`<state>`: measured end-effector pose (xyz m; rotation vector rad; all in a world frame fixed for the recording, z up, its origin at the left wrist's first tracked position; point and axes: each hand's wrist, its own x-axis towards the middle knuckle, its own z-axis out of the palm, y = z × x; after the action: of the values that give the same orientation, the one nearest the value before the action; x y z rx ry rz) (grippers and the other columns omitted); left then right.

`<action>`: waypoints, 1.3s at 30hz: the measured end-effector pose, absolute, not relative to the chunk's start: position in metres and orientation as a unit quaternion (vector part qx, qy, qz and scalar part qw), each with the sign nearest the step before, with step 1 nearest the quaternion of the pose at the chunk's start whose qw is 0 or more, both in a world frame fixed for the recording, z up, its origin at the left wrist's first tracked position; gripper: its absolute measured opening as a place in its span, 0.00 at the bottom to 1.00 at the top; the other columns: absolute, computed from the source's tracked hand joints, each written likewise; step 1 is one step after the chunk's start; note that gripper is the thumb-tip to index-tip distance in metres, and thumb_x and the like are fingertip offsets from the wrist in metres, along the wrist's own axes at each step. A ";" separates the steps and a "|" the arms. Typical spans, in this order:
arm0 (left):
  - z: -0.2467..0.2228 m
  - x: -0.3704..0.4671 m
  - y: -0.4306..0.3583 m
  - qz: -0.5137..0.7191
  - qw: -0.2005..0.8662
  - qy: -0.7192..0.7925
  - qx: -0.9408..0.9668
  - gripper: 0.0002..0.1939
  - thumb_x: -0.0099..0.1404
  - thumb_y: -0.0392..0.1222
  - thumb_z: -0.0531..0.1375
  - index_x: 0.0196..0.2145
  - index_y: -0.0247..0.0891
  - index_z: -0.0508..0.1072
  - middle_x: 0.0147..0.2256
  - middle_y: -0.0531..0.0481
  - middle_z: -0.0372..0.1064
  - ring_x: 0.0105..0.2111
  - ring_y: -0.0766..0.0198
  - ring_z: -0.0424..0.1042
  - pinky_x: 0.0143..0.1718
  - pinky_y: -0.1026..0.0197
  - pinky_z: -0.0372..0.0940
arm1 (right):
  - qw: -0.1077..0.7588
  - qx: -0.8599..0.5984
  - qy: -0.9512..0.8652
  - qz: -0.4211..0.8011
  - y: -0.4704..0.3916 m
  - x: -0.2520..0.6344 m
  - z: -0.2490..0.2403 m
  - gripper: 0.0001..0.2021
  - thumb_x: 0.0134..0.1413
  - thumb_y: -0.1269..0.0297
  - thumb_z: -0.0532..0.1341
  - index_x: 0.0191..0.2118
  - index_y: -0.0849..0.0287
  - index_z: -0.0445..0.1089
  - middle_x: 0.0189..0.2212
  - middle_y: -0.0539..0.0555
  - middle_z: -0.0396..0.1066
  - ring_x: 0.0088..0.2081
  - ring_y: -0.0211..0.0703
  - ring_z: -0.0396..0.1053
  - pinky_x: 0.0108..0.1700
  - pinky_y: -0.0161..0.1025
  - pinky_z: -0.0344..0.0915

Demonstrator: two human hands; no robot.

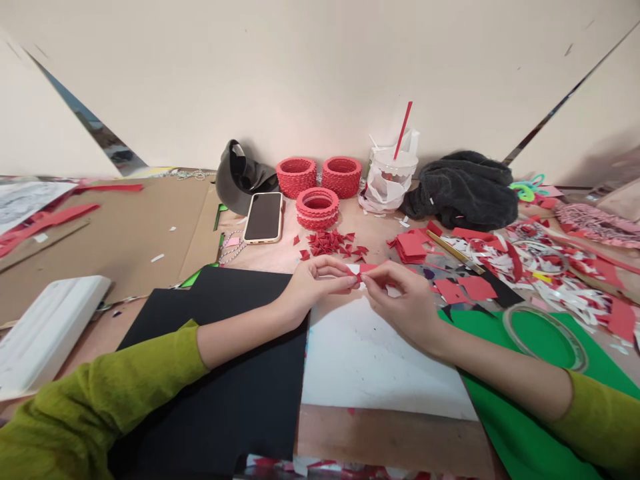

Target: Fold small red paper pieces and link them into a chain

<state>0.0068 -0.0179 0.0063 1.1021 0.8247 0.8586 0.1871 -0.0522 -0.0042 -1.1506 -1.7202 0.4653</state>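
A small red paper piece [359, 276] is pinched between the fingertips of my left hand [320, 283] and my right hand [400, 300], above the far end of a white sheet [375, 360]. Its exact shape is partly hidden by the fingers. Just beyond my hands lies a pile of small folded red triangles [330, 245]. Three red rings of folded paper stand behind the pile: a lower one [317, 217] in front and two taller ones [296, 185] at the back. To the right of the pile is a stack of red paper squares [411, 247].
Black sheets [225, 373] lie left, a green sheet [520, 400] with a tape roll [507, 327] right. Farther back are a phone [263, 218], a cap [240, 177], a lidded cup [393, 173], dark cloth [465, 190], a cutter [455, 251] and paper scraps [565, 293]. A white box [55, 327] sits left.
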 end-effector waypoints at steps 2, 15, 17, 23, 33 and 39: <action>0.007 0.006 -0.017 0.376 0.702 0.363 0.484 0.14 0.50 0.40 0.71 0.34 0.34 0.74 0.31 0.49 0.77 0.35 0.63 0.76 0.43 0.59 0.69 | 0.485 -0.457 -0.731 0.149 -0.053 0.187 -0.005 0.04 0.57 0.68 0.59 0.32 0.55 0.70 0.26 0.51 0.71 0.26 0.39 0.66 0.29 0.38 0.64; 0.008 0.001 -0.007 0.347 0.765 0.349 0.415 0.10 0.55 0.36 0.68 0.35 0.33 0.75 0.34 0.47 0.78 0.37 0.64 0.78 0.45 0.63 0.69 | 0.436 -0.379 -0.814 0.055 -0.052 0.194 -0.013 0.11 0.61 0.73 0.57 0.47 0.53 0.68 0.39 0.55 0.71 0.40 0.43 0.70 0.43 0.42 0.69; 0.007 0.001 -0.006 0.345 0.768 0.352 0.410 0.09 0.56 0.36 0.68 0.35 0.33 0.75 0.34 0.47 0.78 0.35 0.65 0.78 0.44 0.63 0.70 | 0.429 -0.375 -0.821 0.044 -0.052 0.194 -0.014 0.11 0.61 0.74 0.56 0.46 0.54 0.68 0.39 0.56 0.71 0.40 0.42 0.70 0.43 0.41 0.69; 0.007 0.002 -0.007 0.347 0.754 0.370 0.417 0.11 0.53 0.35 0.70 0.34 0.32 0.75 0.33 0.48 0.77 0.34 0.67 0.77 0.43 0.64 0.71 | 0.407 -0.335 -0.850 0.011 -0.051 0.198 -0.017 0.11 0.62 0.75 0.54 0.47 0.58 0.67 0.38 0.58 0.69 0.39 0.42 0.70 0.39 0.38 0.70; 0.008 0.001 -0.005 0.301 0.762 0.382 0.427 0.11 0.52 0.34 0.70 0.34 0.32 0.77 0.31 0.47 0.78 0.32 0.67 0.77 0.41 0.66 0.71 | 0.407 -0.332 -0.851 0.019 -0.051 0.198 -0.015 0.10 0.62 0.74 0.54 0.46 0.58 0.67 0.39 0.59 0.70 0.40 0.45 0.70 0.41 0.43 0.70; 0.006 0.001 -0.009 0.296 0.751 0.345 0.479 0.12 0.52 0.37 0.70 0.36 0.33 0.78 0.32 0.46 0.79 0.34 0.65 0.78 0.43 0.62 0.71 | 0.417 -0.353 -0.837 0.027 -0.051 0.197 -0.013 0.10 0.62 0.77 0.53 0.42 0.57 0.67 0.37 0.57 0.69 0.38 0.44 0.68 0.39 0.43 0.67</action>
<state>0.0015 -0.0087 0.0057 1.0459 0.7529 0.6468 0.1972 -0.0510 -0.0135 -0.8851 -2.1022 0.0671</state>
